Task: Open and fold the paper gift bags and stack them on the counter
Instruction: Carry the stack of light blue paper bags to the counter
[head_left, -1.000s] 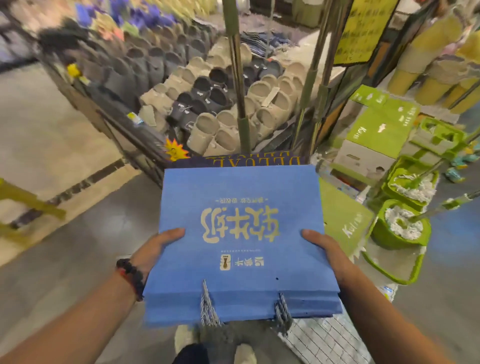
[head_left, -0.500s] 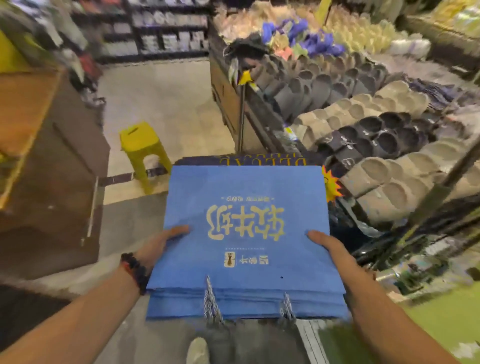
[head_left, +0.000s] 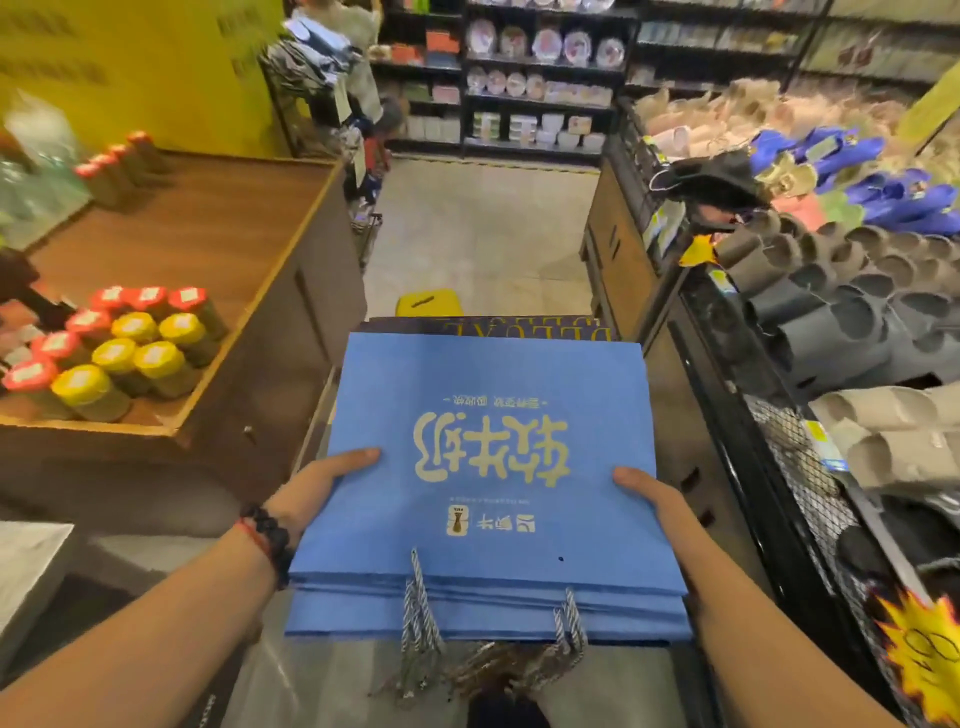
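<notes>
Blue flat paper bags (head_left: 488, 467) stacked, upside-down cream Chinese lettering, left hand (head_left: 311, 488) and right hand (head_left: 649, 493) thumbs on top, fingers gripping underneath

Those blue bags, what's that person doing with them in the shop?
A person is carrying a flat stack of blue paper gift bags through a shop aisle. The left hand grips one side of the stack and the right hand grips the other, thumbs on top. The bags are folded flat, with their rope handles dangling off the near edge. A wooden counter with jars on it stands to the left. None of these bags has been set down on it yet.
</notes>
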